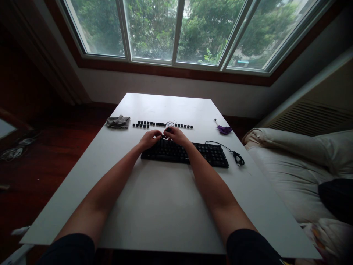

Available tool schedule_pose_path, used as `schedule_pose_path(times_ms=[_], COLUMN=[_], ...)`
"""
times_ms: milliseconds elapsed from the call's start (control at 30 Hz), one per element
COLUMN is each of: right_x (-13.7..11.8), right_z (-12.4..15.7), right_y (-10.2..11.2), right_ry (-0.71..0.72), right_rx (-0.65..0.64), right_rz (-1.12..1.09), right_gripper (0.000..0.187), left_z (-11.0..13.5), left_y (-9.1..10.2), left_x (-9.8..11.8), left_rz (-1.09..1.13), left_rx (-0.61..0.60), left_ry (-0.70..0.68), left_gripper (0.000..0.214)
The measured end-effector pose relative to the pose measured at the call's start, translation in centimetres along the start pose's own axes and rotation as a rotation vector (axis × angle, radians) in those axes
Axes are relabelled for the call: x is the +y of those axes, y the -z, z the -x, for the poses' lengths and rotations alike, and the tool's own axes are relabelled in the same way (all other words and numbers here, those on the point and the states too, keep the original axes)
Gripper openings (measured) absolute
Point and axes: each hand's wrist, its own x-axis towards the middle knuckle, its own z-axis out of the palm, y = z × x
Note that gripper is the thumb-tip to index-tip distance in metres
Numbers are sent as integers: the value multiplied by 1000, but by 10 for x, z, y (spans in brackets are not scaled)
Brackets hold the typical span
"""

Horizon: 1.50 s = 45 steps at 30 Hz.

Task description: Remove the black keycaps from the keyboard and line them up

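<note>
A black keyboard (193, 152) lies across the middle of a white table (154, 206). Both my hands meet over its far edge, left of centre. My left hand (149, 139) is curled with its fingertips pressed toward my right hand (176, 135), which is also closed, pinching a small dark object I cannot make out between them. Just beyond the hands a row of loose black keycaps (154, 124) is laid out on the table, with a thin wire tool (170, 123) among them.
A crumpled grey cloth (118, 122) lies at the far left of the table. A purple item (224, 129) sits far right. The keyboard's coiled cable (237, 157) rests at its right end. A bed with pale bedding (298, 165) adjoins the table's right side.
</note>
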Motion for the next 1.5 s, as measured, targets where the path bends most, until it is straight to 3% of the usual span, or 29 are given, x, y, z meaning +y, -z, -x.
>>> schedule_pose_path(times_ms=[667, 967, 1100, 1267, 1500], right_x=[1, 4, 6, 9, 13], right_z=[-1, 0, 0, 0, -2], right_y=[-13, -13, -12, -10, 0], right_ry=[42, -34, -40, -57, -172], right_rx=[116, 180, 195, 299, 557], right_rz=[-145, -237, -246, -267, -355], right_gripper=[40, 47, 49, 46, 32], left_z=[1, 1, 1, 1, 3], left_y=[1, 2, 2, 1, -1], left_x=[6, 2, -1, 2, 17], left_rz=[0, 30, 6, -90, -236], left_rx=[-7, 7, -20, -42, -34], left_ry=[91, 130, 122, 71, -6], left_gripper=[27, 36, 27, 21, 21])
